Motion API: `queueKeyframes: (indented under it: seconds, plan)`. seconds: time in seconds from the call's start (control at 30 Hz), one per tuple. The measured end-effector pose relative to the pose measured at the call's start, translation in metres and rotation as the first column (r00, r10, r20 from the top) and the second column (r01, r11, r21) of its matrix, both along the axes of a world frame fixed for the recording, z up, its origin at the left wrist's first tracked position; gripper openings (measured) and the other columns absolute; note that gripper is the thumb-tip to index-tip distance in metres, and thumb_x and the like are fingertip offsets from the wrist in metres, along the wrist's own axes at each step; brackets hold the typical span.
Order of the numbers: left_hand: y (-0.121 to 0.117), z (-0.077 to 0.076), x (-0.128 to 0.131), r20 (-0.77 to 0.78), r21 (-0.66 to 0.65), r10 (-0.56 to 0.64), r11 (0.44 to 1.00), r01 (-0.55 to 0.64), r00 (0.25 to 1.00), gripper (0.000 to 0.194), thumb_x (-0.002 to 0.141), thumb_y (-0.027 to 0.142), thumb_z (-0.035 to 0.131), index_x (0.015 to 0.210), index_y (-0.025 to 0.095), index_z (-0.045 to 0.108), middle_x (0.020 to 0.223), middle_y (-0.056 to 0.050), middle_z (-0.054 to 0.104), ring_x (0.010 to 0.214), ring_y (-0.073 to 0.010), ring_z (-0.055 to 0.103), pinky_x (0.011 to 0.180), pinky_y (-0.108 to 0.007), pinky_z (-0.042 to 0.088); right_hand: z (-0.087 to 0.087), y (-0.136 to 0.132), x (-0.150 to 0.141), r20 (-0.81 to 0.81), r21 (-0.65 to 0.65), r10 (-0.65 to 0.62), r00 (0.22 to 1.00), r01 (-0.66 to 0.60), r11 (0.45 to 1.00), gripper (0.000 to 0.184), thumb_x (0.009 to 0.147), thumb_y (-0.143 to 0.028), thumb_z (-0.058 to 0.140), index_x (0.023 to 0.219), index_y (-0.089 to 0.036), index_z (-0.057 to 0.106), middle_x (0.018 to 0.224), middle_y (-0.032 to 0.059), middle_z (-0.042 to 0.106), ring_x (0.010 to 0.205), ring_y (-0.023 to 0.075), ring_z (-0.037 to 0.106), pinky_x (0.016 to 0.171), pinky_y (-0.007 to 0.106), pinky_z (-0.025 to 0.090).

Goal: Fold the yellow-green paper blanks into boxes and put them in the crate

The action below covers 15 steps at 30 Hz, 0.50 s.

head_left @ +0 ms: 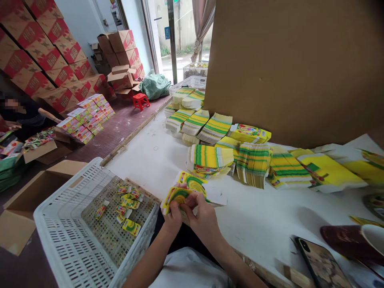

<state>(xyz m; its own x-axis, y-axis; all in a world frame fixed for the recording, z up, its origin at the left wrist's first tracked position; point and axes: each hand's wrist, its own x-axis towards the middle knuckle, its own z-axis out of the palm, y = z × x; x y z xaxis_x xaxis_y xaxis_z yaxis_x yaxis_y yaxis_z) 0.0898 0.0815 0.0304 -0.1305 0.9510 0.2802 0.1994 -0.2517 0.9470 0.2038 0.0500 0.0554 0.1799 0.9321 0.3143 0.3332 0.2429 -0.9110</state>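
Near the front edge of the white table, my left hand [173, 216] grips a yellow and green printed carton [179, 196], thumb on its face. My right hand [201, 214] is closed at the carton's right side, its fingertips pinching it; the exact grip is partly hidden. Just behind lies another flat printed carton [192, 182] with a green spiral pattern, its white flap [217, 197] stretching to the right. Left of my hands, a white plastic basket [61, 228] holds several small yellow cartons [131, 227].
Stacks of flat cartons [255, 164] line the white table [144, 146] beneath a brown board [288, 72]. A phone [321, 260] and a dark red cup [345, 240] stand at right. On the floor are a red stool [141, 102] and large boxes [55, 60]; a person [27, 116] sits far left.
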Motion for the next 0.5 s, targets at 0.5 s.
queueKeyframes:
  seconds: [0.5]
  plan:
    - [0.006,0.036,0.020,0.724,-0.163,0.004,0.973,0.165,0.690,0.057,0.075,0.074,0.071,0.091,0.019,0.068,0.083,-0.006,0.067,0.082,-0.0203,0.066,0.079,-0.033,0.058,0.008,0.001,0.003,-0.325,0.006,0.376,0.868,-0.396,0.918,0.040,0.086,-0.029,0.071,0.121,-0.027,0.051,0.092,-0.0003,0.059,0.081,0.0173,0.057,0.074,0.030,0.050]
